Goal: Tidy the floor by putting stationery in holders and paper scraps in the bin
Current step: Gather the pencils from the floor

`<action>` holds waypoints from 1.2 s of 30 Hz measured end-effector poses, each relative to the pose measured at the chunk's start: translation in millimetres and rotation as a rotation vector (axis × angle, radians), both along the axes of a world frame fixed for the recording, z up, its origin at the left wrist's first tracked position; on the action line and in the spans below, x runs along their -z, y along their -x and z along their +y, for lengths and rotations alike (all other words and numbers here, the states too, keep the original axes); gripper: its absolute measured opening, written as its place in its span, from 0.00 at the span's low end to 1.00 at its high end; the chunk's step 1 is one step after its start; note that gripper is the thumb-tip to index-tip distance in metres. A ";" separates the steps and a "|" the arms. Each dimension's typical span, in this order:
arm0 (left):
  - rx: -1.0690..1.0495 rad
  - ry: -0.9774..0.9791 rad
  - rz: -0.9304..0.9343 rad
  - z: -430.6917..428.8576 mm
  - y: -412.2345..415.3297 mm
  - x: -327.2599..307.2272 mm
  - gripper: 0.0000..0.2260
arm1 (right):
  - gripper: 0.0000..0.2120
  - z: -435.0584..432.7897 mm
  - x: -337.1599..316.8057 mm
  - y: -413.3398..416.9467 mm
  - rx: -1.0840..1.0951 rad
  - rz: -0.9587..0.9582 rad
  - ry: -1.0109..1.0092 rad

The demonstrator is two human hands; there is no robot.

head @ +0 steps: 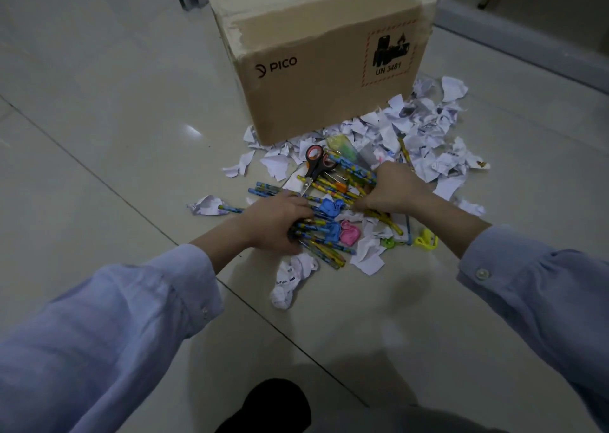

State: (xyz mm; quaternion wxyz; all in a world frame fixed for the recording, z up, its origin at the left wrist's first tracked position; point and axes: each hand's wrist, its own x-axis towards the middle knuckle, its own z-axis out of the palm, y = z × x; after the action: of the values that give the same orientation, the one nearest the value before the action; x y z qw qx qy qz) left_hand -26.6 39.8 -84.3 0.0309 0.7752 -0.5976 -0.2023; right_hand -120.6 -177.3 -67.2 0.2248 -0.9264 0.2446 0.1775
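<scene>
A heap of patterned pencils [333, 189] lies on the tiled floor in front of a cardboard box [323, 57]. My left hand [273, 222] is closed around a bundle of those pencils at the heap's near left. My right hand [392, 187] presses down on pencils at the right side, fingers curled over them. Black scissors with red-lined handles [314, 164] lie on top of the heap. Blue [331, 205] and pink [349, 233] soft shapes sit between my hands. Torn white paper scraps [425, 129] spread behind and to the right.
A crumpled white scrap [290, 281] lies near my left wrist and another scrap [207, 205] to the far left. Yellow-green clips [426, 240] rest at the right. A grey wall base [527, 40] runs behind the box. My dark shoe [273, 406] shows at the bottom.
</scene>
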 end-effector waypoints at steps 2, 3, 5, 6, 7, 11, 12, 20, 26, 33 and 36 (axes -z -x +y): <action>0.010 -0.011 -0.025 -2.5 2.0 -1.5 0.22 | 0.29 2.5 0.3 -0.6 -0.051 0.001 0.049; 0.019 -0.016 -0.035 -3.4 2.9 -2.1 0.21 | 0.28 4.1 0.9 -1.0 -0.061 0.000 0.070; 0.039 -0.049 -0.059 -4.8 4.3 -3.4 0.20 | 0.27 6.5 2.1 -1.6 -0.044 -0.005 0.104; 0.051 -0.074 -0.075 -5.3 4.7 -4.0 0.19 | 0.26 7.7 2.5 -1.7 -0.022 -0.003 0.115; 0.064 -0.099 -0.094 -6.0 4.6 -3.9 0.19 | 0.25 8.8 3.1 -2.0 -0.001 0.003 0.124; 0.143 -0.156 -0.217 -11.1 5.7 -0.2 0.18 | 0.25 10.8 4.4 -4.7 0.015 0.012 0.126; 0.175 -0.167 -0.258 -12.4 6.3 1.2 0.17 | 0.26 9.3 4.2 -5.1 0.014 0.010 0.107; 0.244 -0.132 -0.361 -11.8 9.6 7.7 0.16 | 0.21 -1.5 11.7 2.3 0.000 -0.012 -0.001; 0.230 -0.123 -0.407 -10.9 9.6 9.9 0.16 | 0.22 2.7 15.2 -2.2 -0.054 -0.067 0.090; 0.230 -0.043 -0.403 -0.3 7.1 10.9 0.11 | 0.20 9.6 9.1 -5.8 -0.142 0.005 0.185; 0.182 -0.120 -0.357 6.0 1.7 9.6 0.14 | 0.22 11.6 3.2 -5.6 -0.152 0.019 0.201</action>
State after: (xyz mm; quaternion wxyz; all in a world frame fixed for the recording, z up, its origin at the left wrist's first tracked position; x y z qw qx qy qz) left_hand -28.3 45.8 -93.9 -0.1400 0.7420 -0.6481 -0.0989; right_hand -115.0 -165.8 -70.4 0.1143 -0.9584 0.1924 0.1772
